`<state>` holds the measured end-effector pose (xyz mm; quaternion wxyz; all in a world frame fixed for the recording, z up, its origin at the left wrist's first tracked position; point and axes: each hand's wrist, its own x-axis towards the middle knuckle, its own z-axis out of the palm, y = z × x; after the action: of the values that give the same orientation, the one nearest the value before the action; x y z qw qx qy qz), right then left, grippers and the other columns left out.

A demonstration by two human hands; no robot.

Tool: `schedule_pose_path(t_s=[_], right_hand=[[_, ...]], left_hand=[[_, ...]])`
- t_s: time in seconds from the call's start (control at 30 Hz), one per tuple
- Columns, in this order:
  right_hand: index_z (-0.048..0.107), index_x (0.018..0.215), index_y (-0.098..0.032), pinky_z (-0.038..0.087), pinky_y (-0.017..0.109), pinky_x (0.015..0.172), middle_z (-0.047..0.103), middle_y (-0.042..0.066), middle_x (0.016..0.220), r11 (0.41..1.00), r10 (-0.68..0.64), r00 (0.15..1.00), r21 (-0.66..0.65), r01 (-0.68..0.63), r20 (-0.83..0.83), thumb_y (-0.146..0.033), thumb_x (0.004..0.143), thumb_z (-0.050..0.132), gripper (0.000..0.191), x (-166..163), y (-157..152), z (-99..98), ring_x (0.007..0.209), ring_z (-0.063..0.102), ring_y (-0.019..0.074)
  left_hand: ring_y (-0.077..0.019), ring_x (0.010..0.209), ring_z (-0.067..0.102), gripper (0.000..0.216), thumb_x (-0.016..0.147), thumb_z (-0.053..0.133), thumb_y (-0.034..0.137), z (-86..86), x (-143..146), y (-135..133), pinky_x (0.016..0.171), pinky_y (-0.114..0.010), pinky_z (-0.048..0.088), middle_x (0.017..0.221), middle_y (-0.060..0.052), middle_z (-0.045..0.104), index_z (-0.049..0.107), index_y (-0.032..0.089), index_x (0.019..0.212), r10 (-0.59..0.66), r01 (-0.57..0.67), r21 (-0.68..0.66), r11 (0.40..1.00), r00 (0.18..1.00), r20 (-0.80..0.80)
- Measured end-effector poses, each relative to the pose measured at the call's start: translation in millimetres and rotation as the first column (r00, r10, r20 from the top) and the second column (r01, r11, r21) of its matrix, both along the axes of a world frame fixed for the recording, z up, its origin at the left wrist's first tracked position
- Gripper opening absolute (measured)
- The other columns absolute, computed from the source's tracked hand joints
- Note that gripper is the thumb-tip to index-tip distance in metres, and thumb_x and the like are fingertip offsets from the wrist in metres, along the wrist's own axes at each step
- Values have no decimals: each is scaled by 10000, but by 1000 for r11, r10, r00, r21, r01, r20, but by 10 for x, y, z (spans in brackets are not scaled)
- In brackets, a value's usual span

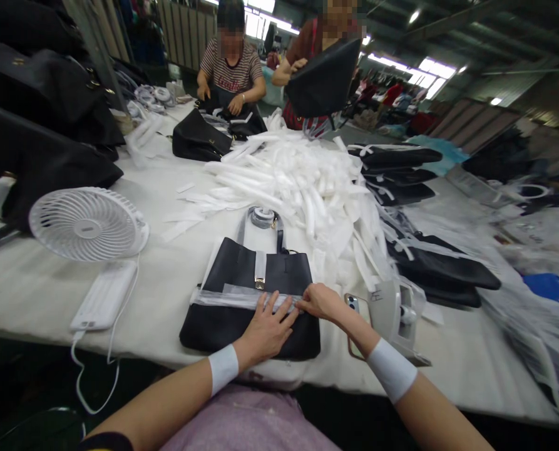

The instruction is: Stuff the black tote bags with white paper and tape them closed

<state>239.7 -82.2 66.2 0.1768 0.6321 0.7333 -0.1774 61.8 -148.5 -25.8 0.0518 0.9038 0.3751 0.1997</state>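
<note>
A black handbag [251, 329] lies flat in front of me, with a gold clasp [259, 283] and a pale strip over its closing tab. Across its middle runs a translucent white wrapping strip [227, 297]. My left hand [268, 326] rests open on the bag, its spread fingertips pressing the strip near the right end. At the bag's right edge, my right hand [320, 302] pinches the end of that strip; the fingertips are partly hidden. The bag's handle [280, 237] stretches away from me, partly wrapped, beside a coiled wrapped strap [263, 217].
A white fan [89, 224] and power bank [104, 295] sit left. White foam strips [288, 169] are heaped behind the bag. A phone [360, 313] and tape dispenser [394, 316] stand right, near stacked black bags [429, 263]. Two people work with bags across the table [166, 313].
</note>
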Motion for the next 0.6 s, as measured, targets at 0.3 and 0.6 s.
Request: schedule_pose_path(t_s=[0.3,0.6], right_hand=[[737,861,-126,483,338,679,711,198,849,1000,-21,994,20,19,111,-429,810,586,342,-122,-9,26,852,682,319],[731,913,-114,488,362,741,704,225,886,994,-70,990,87,59,123,-621,787,573,546,30,-50,25,893,676,339]], left_hand=[[-381,1379,255,511,944,386,379,1,-14,-11,1071,-613,186,1560,-41,247,332,315,1448,-29,29,-4,1000,1000,0],[-354,1389,237,617,962,286,465,40,1,2,1101,-590,132,1519,-74,342,218,173,1501,-29,27,-50,998,999,-23]])
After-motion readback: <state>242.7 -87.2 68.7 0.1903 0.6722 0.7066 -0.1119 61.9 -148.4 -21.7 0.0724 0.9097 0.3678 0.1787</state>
